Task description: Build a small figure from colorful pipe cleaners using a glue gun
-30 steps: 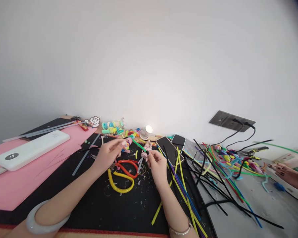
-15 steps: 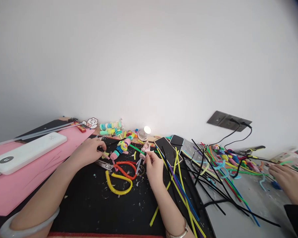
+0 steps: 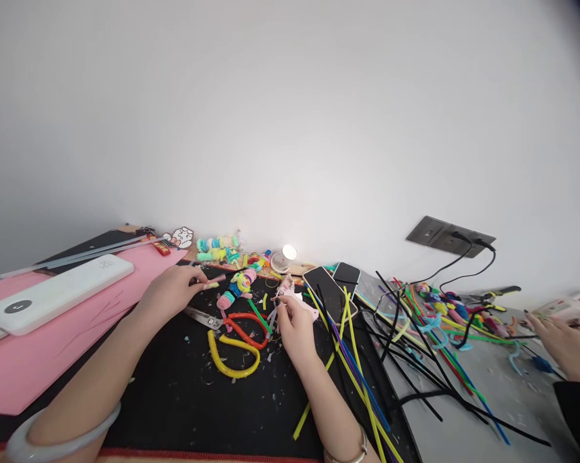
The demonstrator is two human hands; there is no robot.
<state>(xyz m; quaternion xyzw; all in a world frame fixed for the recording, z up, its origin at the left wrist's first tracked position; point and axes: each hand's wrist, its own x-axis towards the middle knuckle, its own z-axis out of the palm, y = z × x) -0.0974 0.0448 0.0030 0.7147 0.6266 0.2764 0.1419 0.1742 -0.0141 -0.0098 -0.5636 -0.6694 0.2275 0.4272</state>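
Left of the frame's centre, the left hand (image 3: pixel 172 289) pinches a pink scrap (image 3: pixel 217 280) near the scissors (image 3: pixel 216 323), while below centre I can't tell whether the right hand (image 3: pixel 297 326) has its fingers clamped.

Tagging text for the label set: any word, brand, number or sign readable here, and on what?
None can be read with certainty.
Red tag: pale lettering, too blurred.
White device: light mark in its dark oval and faint print at the far end, neither legible.
Scissors: mark on the metal near the pivot, too small.
Packet at the right edge: coloured print, blurred.
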